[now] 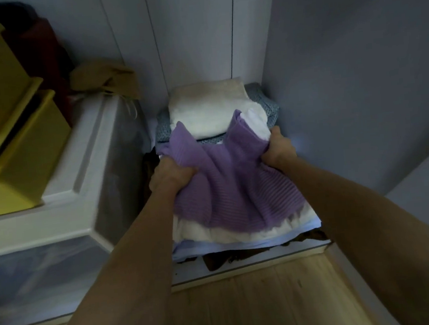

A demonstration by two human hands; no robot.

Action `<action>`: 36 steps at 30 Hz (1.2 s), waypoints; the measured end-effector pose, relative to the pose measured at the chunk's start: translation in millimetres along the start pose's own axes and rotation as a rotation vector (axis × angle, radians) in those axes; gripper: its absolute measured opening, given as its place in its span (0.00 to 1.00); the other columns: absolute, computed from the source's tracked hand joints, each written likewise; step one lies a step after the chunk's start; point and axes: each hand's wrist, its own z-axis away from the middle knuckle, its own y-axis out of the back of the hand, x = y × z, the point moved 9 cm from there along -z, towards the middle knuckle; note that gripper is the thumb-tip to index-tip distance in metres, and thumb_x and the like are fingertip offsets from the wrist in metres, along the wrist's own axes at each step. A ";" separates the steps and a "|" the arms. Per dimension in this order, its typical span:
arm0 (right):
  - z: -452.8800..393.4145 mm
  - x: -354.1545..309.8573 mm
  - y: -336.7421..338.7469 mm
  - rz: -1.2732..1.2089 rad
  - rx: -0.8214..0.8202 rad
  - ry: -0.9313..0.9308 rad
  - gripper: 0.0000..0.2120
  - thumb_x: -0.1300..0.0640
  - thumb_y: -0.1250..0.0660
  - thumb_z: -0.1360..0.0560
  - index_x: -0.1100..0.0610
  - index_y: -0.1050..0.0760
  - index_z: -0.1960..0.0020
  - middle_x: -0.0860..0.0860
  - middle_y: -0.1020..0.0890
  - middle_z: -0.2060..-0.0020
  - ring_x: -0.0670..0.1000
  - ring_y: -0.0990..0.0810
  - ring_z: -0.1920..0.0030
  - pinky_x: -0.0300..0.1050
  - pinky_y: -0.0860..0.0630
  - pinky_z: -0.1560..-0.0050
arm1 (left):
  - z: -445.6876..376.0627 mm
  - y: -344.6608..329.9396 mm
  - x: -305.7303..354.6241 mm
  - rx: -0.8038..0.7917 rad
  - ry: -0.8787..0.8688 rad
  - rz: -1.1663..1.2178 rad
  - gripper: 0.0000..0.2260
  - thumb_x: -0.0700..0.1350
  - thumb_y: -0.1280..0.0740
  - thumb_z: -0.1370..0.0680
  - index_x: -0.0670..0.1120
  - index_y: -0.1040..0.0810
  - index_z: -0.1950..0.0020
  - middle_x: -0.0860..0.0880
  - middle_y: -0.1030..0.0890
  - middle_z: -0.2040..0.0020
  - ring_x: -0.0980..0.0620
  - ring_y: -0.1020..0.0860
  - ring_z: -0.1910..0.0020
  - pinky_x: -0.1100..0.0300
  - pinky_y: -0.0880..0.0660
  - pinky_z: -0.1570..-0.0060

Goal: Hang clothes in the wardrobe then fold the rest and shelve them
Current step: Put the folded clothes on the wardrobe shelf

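Both forearms reach in from the near edge, and the left hand point(170, 175) bunches the left side of a purple ribbed knit point(226, 187), fingers curled tight into the fabric. Right hand point(279, 147) grips the knit's right edge the same way. That purple piece sits on top of a near stack, over a folded white garment point(214, 233) and a pale blue layer point(241, 245). Further back, a cream folded item point(208, 103) lies on a blue-grey knit point(267, 100) against the wardrobe's back panel point(189, 35). Off to the left, yellow boxes point(0, 103) rest on a white drawer unit point(78, 161).
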 end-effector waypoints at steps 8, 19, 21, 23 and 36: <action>-10.9 30.8 12.7 0.167 0.061 -0.209 0.37 0.58 0.35 0.23 0.56 0.54 0.23 0.62 0.36 0.29 0.63 0.33 0.31 0.59 0.38 0.32 | 5.8 18.6 -1.7 0.250 -0.045 -0.433 0.45 0.55 0.29 0.27 0.43 0.55 0.21 0.38 0.49 0.23 0.39 0.48 0.24 0.43 0.44 0.30; -43.8 -31.0 -51.3 0.738 0.027 0.483 0.28 0.39 0.56 0.19 0.49 0.50 0.22 0.56 0.45 0.23 0.57 0.52 0.23 0.62 0.64 0.26 | -29.3 -55.5 48.7 0.152 -0.401 -0.832 0.33 0.66 0.53 0.21 0.51 0.50 0.21 0.47 0.51 0.20 0.40 0.55 0.22 0.37 0.58 0.27; -60.5 -7.0 -54.1 0.671 -0.026 0.393 0.27 0.40 0.57 0.19 0.49 0.45 0.23 0.56 0.37 0.26 0.57 0.44 0.24 0.62 0.61 0.26 | -39.8 -55.3 17.3 0.115 -0.296 -0.761 0.34 0.69 0.53 0.22 0.53 0.52 0.21 0.49 0.51 0.20 0.38 0.54 0.23 0.35 0.57 0.28; -67.6 9.1 -63.4 0.633 -0.050 0.363 0.26 0.41 0.58 0.19 0.49 0.40 0.25 0.55 0.32 0.28 0.57 0.40 0.26 0.61 0.57 0.27 | -45.1 -61.5 -10.7 0.054 -0.227 -0.662 0.35 0.69 0.52 0.23 0.54 0.54 0.21 0.51 0.53 0.20 0.39 0.56 0.23 0.34 0.53 0.28; -20.2 6.5 -67.0 0.487 0.095 0.338 0.29 0.39 0.54 0.19 0.49 0.51 0.21 0.53 0.51 0.22 0.55 0.55 0.22 0.58 0.62 0.26 | -30.9 -58.3 9.6 0.169 -0.281 -0.747 0.32 0.66 0.54 0.21 0.50 0.49 0.21 0.47 0.51 0.20 0.39 0.54 0.23 0.34 0.54 0.29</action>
